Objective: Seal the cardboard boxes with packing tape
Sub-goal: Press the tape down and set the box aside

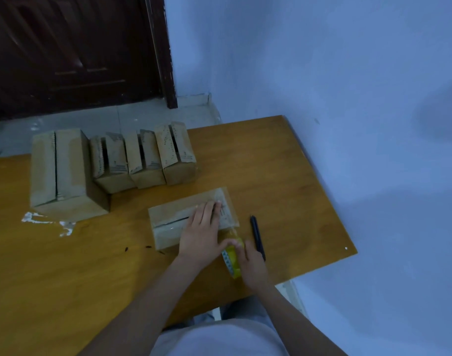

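A low, flat cardboard box [191, 219] lies near the middle of the wooden tabletop [284, 176], closer to its right edge, its two top flaps meeting in a dark seam that runs lengthwise; a glossy strip of clear tape shows along that seam. The left hand [200, 229] lies palm down on the box's top, fingers spread flat and together toward the far end, gripping nothing. Just to its right, at the box's near right corner, the right hand [250, 263] curls closed around a yellow roll of packing tape [232, 258], which stands on edge touching the box's end, with tape stretched from roll to box. A dark pen [257, 236] lies just right of that hand. Toward the far left corner stand one larger box [63, 173] and a row of three smaller boxes [145, 158], their seams open.
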{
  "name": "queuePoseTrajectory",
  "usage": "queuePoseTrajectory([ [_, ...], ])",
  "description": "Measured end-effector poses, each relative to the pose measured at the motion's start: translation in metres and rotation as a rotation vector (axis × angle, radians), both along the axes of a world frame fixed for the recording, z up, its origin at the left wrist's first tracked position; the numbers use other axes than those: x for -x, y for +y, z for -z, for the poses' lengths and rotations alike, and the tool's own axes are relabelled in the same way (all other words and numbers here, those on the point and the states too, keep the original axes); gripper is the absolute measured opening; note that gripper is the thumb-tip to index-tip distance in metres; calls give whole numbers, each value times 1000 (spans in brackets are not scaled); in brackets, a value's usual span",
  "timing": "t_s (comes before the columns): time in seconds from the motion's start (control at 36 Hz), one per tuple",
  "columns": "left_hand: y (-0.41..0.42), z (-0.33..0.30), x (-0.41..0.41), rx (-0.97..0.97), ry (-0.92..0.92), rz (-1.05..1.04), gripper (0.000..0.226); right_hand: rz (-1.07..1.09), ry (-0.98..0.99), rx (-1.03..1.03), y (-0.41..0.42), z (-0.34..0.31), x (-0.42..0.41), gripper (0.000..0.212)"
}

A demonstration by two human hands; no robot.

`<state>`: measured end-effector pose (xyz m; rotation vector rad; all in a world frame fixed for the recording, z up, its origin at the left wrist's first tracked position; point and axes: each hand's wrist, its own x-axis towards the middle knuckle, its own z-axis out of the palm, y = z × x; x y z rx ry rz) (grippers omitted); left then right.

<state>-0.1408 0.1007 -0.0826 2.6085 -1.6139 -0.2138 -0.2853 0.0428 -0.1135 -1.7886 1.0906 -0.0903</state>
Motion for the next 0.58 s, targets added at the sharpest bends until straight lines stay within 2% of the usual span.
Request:
queuePoseTrajectory([
  [0.11, -1, 1, 3, -75, -25, 0, 113, 107, -128, -112, 2, -4, 3, 32],
  [0.17, -3, -3, 3, -71, -50, 14, 113, 137, -109, -73, -3, -4, 4, 28],
  [0.25, -3, -7, 3, -111, -19, 12, 111, 199, 118, 211, -19, 8, 7, 9],
  [0.31, -3, -9, 4, -90, -17, -1, 112, 230, 335, 355, -30, 15, 8, 30],
  [0.33, -2, -10, 6, -85, -5, -9, 112, 217, 424, 355, -35, 17, 8, 38],
  [0.39, -3, -13, 7, -93, 12, -23, 112, 132, 551, 321, -41, 19, 8, 41],
  [0.5, -4, -17, 9, -123, 25, -38, 112, -18, 650, 412, -50, 27, 9, 25],
  [0.58, -4, -19, 10, -129, 37, -48, 112, 25, 591, 361, -57, 24, 11, 15],
])
